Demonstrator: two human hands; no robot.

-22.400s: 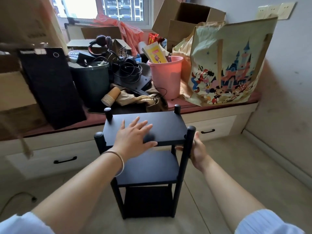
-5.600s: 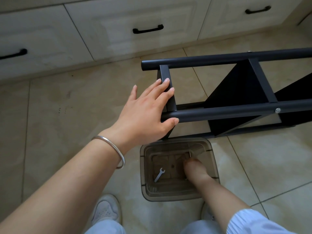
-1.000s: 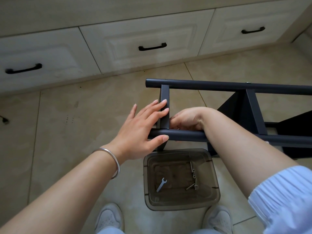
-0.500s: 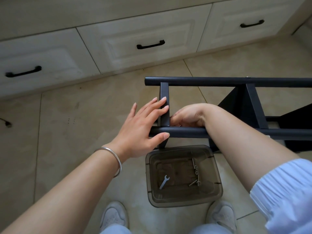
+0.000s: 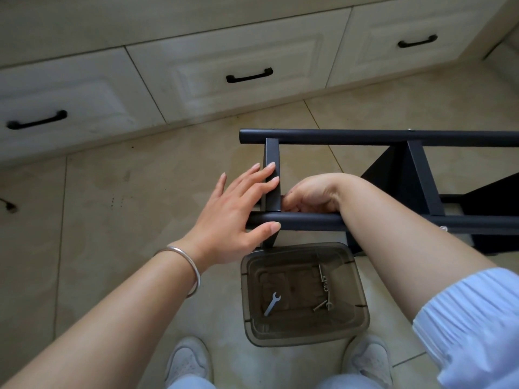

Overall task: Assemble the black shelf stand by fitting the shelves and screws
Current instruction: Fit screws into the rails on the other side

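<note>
The black shelf stand [image 5: 365, 137] lies on its side on the tiled floor, its poles running left to right. My left hand [image 5: 236, 211] rests on the end of the near pole and on the end crossbar [image 5: 272, 153], fingers spread, thumb under the pole. My right hand [image 5: 311, 193] reaches behind the near pole beside that crossbar, fingers curled and hidden; whether it holds something I cannot tell. A silver screw head [image 5: 443, 228] shows on the near pole at the right.
A smoky clear plastic tub [image 5: 304, 293] sits on the floor between my white shoes, holding a small spanner [image 5: 272, 303] and a few loose screws [image 5: 324, 290]. White drawers with black handles [image 5: 250, 75] line the far side. A cable plug [image 5: 9, 206] lies at the left.
My right hand left the tub 5.6 s ago and came up behind the near pole. Over the last second both hands have stayed put; only the view has shifted slightly.
</note>
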